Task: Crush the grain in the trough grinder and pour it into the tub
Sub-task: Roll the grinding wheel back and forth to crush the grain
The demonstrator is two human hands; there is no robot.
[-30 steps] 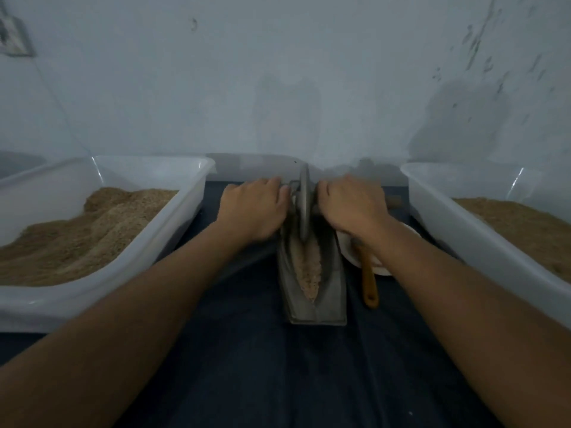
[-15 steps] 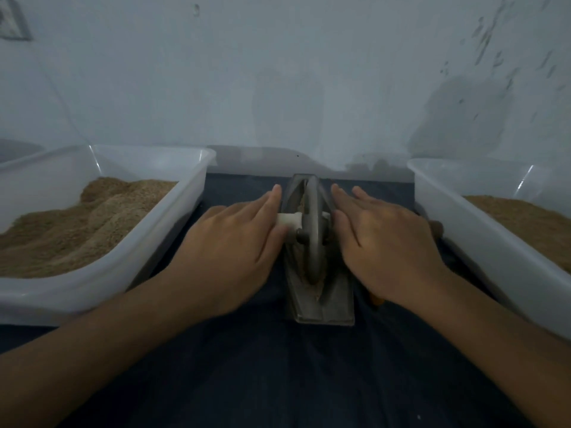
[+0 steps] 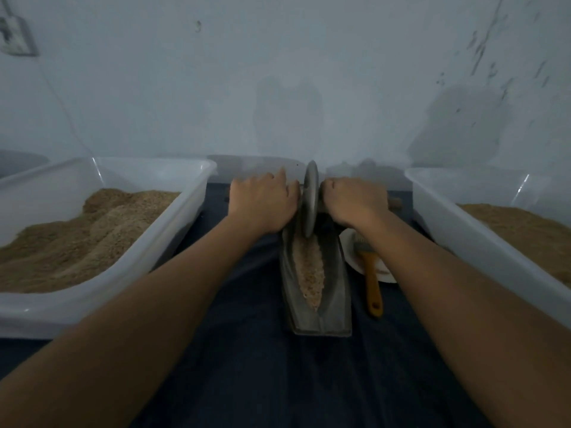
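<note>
- Trough grinder (image 3: 332, 291): narrow metal boat-shaped trough, lengthwise away from person, on dark cloth (image 3: 247, 366). Landmark for all entries below.
- Grain (image 3: 310, 273): pale, coarse, lying along groove of trough, near half exposed; judged partly crushed, not yet ready to pour.
- Wheel (image 3: 310, 199): metal disc upright on edge at far end of trough, rim down in groove; edge-on so weight bears on a thin line of grain.
- Left hand (image 3: 262, 202): just left of wheel, palm down, fingers curled over axle handle; handle itself hidden under hand, so grip judged not seen.
- Right hand (image 3: 355, 200): just right of wheel, knuckles up, fingers curled round handle; wooden stub end (image 3: 395, 203) pokes out past it. One hand each side prob. to keep disc vertical & pressure even.
- Left tub (image 3: 185, 217): white plastic, left of trough & near it, heaped w/ tan meal (image 3: 86, 233). Close by, presumably for a short pour.
- Right tub (image 3: 448, 217): white plastic, right of trough, also holds tan grain (image 3: 525, 230); which tub is source vs. target cannot tell.
- Brush (image 3: 370, 273): yellow handle, just right of trough, bristle end resting on small white dish (image 3: 350, 251); likely for sweeping out residue.
- Wall (image 3: 278, 72): pale, behind far end of trough.
</note>
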